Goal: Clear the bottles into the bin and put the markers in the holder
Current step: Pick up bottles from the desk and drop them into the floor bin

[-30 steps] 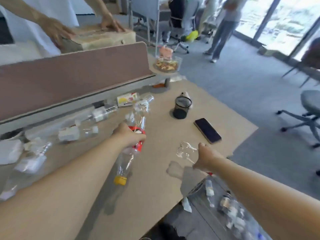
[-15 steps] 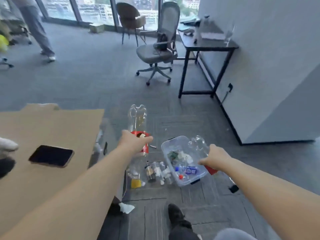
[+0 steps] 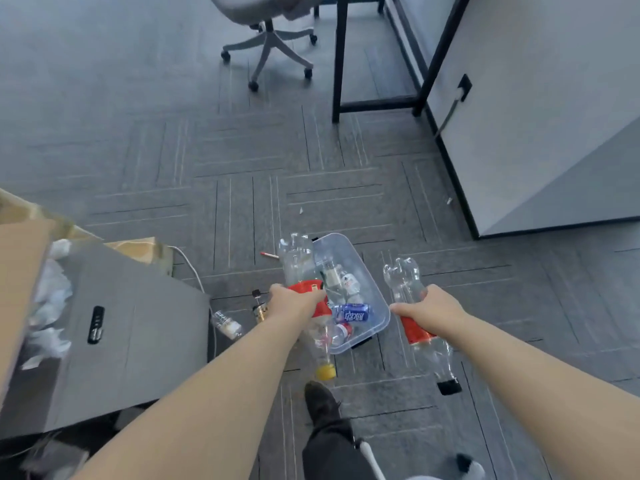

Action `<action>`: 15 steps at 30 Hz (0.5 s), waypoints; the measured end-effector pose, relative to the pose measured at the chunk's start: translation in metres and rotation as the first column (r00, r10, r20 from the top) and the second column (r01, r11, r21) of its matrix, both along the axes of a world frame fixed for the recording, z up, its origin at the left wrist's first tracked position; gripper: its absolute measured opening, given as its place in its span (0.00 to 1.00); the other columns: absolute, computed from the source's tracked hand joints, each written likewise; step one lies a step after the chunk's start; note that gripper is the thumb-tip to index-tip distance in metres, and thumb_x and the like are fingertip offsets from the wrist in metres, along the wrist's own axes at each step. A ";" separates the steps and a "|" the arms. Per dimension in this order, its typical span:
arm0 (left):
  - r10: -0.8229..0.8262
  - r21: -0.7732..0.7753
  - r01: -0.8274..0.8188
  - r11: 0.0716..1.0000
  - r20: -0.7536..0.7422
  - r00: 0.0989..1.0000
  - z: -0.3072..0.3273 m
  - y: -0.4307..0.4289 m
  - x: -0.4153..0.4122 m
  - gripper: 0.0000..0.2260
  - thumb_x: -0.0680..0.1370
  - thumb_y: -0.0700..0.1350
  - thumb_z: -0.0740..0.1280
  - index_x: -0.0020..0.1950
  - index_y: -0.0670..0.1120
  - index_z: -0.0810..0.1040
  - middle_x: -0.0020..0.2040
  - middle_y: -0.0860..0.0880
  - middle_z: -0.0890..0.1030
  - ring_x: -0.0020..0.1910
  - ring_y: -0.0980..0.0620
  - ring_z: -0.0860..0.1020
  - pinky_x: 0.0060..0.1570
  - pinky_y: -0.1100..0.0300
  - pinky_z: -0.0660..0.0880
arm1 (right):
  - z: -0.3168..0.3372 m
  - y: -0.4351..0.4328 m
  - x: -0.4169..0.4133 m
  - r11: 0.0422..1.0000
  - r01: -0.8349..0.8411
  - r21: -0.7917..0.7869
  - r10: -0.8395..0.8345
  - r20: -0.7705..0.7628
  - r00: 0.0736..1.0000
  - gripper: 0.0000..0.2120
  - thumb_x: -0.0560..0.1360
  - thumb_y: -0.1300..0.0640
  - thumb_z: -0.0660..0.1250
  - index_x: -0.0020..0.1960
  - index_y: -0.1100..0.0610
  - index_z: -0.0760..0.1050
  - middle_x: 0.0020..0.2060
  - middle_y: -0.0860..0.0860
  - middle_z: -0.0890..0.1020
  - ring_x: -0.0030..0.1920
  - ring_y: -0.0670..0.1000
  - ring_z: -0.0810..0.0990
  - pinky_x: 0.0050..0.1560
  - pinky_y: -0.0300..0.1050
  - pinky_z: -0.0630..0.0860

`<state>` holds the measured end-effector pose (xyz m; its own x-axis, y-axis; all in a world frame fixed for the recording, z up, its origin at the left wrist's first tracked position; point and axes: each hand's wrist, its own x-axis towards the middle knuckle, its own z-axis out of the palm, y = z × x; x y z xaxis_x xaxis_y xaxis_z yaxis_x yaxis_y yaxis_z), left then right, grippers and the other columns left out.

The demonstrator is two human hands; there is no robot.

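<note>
Bottles (image 3: pixel 300 268) gripped in L hand (image 3: pixel 294 301) & R hand (image 3: pixel 431 310), fingers wrapped, arms outstretched over bin (image 3: pixel 363 271)

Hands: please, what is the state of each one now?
Left hand: closed around a yellow-capped bottle, above the bin.
Right hand: closed around a black-capped bottle, beside the bin.

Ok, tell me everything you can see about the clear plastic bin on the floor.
The clear plastic bin is a see-through, rounded rectangular tub standing upright on the grey carpet tiles, turned at an angle. It already holds several bottles, among them a blue-labelled bottle. The left hand holds a yellow-capped bottle over its near-left edge, overlapping the rim from this view; whether they touch cannot be told.
</note>
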<state>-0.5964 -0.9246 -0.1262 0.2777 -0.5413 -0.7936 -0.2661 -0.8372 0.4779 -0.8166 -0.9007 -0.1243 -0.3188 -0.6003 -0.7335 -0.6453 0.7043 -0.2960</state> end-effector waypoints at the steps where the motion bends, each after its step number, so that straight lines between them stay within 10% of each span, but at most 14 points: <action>1: -0.018 -0.007 0.018 1.000 0.033 0.999 -0.005 -0.008 -0.001 0.40 0.72 0.50 0.74 0.75 0.42 0.55 0.67 0.41 0.70 0.64 0.40 0.73 0.58 0.51 0.73 | -0.006 -0.008 -0.003 1.000 -0.002 -0.002 0.002 0.003 1.000 0.39 0.68 0.41 0.73 0.68 0.63 0.63 0.61 0.57 0.75 0.54 0.56 0.76 0.49 0.48 0.73; 4: -0.060 -0.024 0.063 0.998 0.113 0.992 -0.012 -0.026 0.004 0.41 0.71 0.53 0.73 0.77 0.43 0.54 0.69 0.41 0.70 0.65 0.41 0.72 0.62 0.50 0.71 | -0.018 -0.026 -0.007 1.000 0.015 0.001 -0.015 0.005 1.000 0.41 0.68 0.41 0.73 0.70 0.63 0.61 0.63 0.58 0.74 0.60 0.58 0.75 0.55 0.50 0.74; 8: -0.125 -0.001 0.127 0.992 0.178 0.976 -0.011 -0.031 0.023 0.36 0.74 0.50 0.70 0.76 0.43 0.57 0.57 0.43 0.76 0.47 0.48 0.76 0.40 0.57 0.72 | -0.027 -0.041 -0.004 1.000 0.019 0.022 -0.019 -0.002 1.000 0.42 0.67 0.40 0.73 0.69 0.64 0.62 0.63 0.59 0.74 0.61 0.59 0.75 0.56 0.51 0.74; 15: -0.112 0.025 0.109 0.994 0.204 0.973 -0.002 -0.025 0.060 0.31 0.74 0.50 0.70 0.72 0.42 0.61 0.56 0.43 0.76 0.51 0.45 0.77 0.44 0.57 0.74 | -0.026 -0.077 0.017 0.998 -0.061 0.001 0.061 -0.018 0.998 0.40 0.68 0.41 0.73 0.68 0.64 0.63 0.63 0.60 0.74 0.62 0.60 0.74 0.52 0.48 0.71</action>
<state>-0.5361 -0.9500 -0.1278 0.3740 -0.5678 -0.7333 -0.4484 -0.8028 0.3929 -0.7994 -0.9778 -0.1499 -0.2947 -0.6189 -0.7281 -0.6927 0.6632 -0.2834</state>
